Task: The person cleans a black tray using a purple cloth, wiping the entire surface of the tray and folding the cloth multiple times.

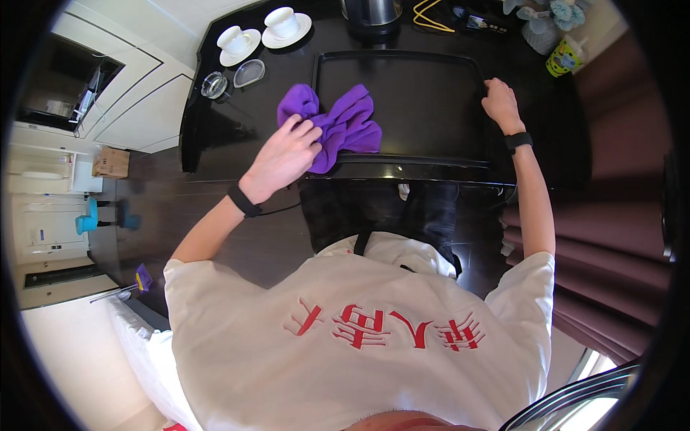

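Note:
A bunched purple cloth (350,124) lies over the left edge of a black rectangular tray (415,97), which rests on a dark glossy tabletop (226,153). My left hand (288,153) is on the cloth's near left part, its fingers curled into the fabric. At the opposite side, my right hand (501,105) grips the tray's right rim, with the fingertips partly hidden by the hand and rim. Both wrists wear black bands.
Two white cups on saucers (288,32), a glass ashtray (214,84) and a clear dish (249,73) stand at the far left. Behind the tray are a kettle (372,16) and a yellow cord (431,21). A patterned cup (565,56) and a flower vase (540,37) stand far right.

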The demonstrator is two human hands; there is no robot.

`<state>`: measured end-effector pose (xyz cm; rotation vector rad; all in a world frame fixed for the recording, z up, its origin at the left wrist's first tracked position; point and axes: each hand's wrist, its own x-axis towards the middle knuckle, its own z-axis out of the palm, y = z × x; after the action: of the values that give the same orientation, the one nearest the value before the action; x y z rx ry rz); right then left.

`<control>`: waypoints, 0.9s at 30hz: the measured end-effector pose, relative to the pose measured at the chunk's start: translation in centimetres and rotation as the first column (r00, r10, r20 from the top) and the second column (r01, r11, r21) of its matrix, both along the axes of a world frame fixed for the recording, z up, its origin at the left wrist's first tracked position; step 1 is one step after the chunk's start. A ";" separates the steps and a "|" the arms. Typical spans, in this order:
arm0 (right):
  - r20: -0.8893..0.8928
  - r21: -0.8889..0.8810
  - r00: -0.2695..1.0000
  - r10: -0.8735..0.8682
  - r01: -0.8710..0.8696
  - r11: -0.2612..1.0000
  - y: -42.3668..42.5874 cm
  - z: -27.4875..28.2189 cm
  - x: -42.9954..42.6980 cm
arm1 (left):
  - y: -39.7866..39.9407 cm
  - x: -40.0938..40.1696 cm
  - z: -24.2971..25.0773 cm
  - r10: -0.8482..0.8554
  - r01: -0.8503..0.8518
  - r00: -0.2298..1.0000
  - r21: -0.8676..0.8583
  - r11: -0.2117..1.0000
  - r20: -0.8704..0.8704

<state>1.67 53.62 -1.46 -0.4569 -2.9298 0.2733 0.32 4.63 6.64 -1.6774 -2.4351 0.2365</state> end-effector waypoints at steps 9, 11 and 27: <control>-0.080 0.058 0.997 0.018 -0.014 0.998 -0.9 -0.2 0.8 | -5.4 1.7 6.1 0.437 -0.657 0.754 0.577 0.485 0.491; -0.109 0.081 0.994 0.025 -0.017 0.997 -0.6 -0.4 0.8 | -3.3 3.0 4.4 0.450 -0.556 0.827 0.607 0.568 0.336; -0.495 -0.133 0.715 0.494 -0.624 0.770 -24.3 -0.7 8.7 | 3.5 0.2 -5.2 0.654 -0.684 0.728 0.295 0.667 0.206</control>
<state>10.38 29.34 -2.14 0.4594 -2.4930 0.7829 0.54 8.13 1.47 -0.5900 -2.8389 -0.1885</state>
